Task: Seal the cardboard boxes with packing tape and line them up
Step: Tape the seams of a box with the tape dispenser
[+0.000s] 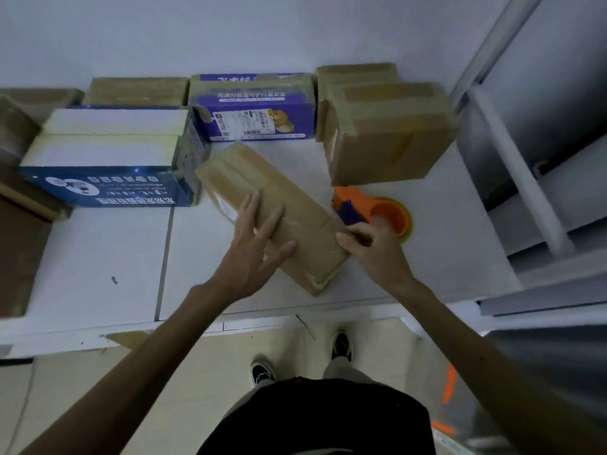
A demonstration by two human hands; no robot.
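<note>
Left hand (253, 247), fingers apart, presses one long box (236, 172); right hand (374, 254) pinches its edge.

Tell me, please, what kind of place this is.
Probably a packing or shipping room. Taped cardboard boxes line the wall on a white worktable, an orange tape dispenser lies beside the long box being handled, and metal shelving stands at the right.

The white table (98, 264) bears brown taped boxes (387, 136), two blue boxes (108, 188) and an orange tape dispenser (377, 210).
</note>
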